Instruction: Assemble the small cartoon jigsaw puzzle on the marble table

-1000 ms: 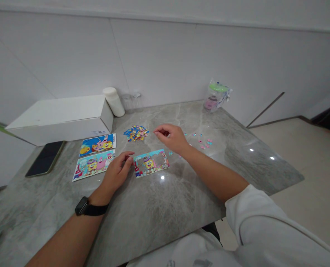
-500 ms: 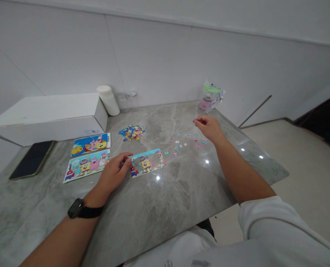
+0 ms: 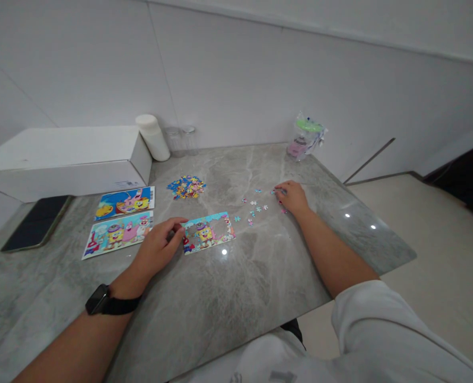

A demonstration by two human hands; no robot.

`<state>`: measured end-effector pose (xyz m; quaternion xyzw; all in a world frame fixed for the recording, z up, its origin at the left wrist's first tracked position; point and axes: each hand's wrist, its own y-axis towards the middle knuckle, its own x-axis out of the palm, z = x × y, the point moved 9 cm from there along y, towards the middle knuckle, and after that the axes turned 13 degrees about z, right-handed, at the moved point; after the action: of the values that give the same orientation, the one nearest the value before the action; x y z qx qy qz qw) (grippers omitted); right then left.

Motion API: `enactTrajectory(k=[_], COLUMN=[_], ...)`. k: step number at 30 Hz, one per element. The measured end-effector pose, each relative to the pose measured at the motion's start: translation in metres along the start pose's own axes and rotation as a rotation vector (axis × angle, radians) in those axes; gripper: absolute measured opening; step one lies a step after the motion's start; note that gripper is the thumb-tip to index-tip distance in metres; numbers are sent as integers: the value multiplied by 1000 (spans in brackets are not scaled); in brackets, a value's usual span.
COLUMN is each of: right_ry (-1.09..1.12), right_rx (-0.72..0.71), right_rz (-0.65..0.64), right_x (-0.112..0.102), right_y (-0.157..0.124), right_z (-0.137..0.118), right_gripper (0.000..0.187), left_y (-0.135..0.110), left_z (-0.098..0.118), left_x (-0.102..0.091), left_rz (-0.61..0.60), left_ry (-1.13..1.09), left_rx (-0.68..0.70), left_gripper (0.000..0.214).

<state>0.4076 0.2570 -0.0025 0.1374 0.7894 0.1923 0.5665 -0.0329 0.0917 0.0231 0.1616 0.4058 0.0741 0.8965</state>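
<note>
My left hand (image 3: 162, 242) rests on the table with bent fingers apart, its fingertips at the left edge of a partly assembled jigsaw puzzle (image 3: 205, 234). The puzzle shows a yellow cartoon figure and has gaps where grey table shows through. Over on the right, my right hand (image 3: 293, 198) is lowered among loose jigsaw pieces (image 3: 259, 209), palm down. Its thumb and index finger look slightly apart beside small blue and pink pieces. Some pieces are hidden under that hand. Beyond the puzzle lies a heap of mixed pieces (image 3: 186, 187).
Two picture cards (image 3: 119, 234) lie left of my left hand, with a phone (image 3: 37, 223) farther left. Along the wall stand a white box (image 3: 61, 159), a leaning white bottle (image 3: 153, 138), clear glasses (image 3: 189, 141) and a plastic-wrapped cup (image 3: 302, 142). The table's edge (image 3: 414, 256) ends at the right.
My right hand has come down and slightly nearer, from above the table to the loose pieces. My left hand stays at the puzzle's edge. The view has shifted slightly.
</note>
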Motion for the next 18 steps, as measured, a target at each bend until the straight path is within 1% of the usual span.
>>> enactTrajectory(k=[6, 10, 12, 14, 16, 18], right_ry=[-2, 76, 123, 130, 84, 17], right_rx=[-35, -149, -189, -154, -36, 98], right_rz=[-59, -122, -122, -72, 8, 66], right_x=[2, 1, -5, -17, -34, -52], right_y=[-7, -12, -12, -7, -1, 2], right_z=[-11, -30, -36, -28, -5, 23], right_gripper=[26, 22, 20, 22, 25, 26], left_y=[-1, 0, 0, -1, -1, -1], left_z=[3, 4, 3, 3, 2, 1], left_x=[0, 0, 0, 0, 0, 1], left_rz=[-2, -7, -7, -10, -8, -4], left_ry=[-7, 2, -2, -7, -7, -5], left_rx=[-10, -17, -24, -31, -34, -36], left_gripper=[44, 45, 45, 45, 44, 45])
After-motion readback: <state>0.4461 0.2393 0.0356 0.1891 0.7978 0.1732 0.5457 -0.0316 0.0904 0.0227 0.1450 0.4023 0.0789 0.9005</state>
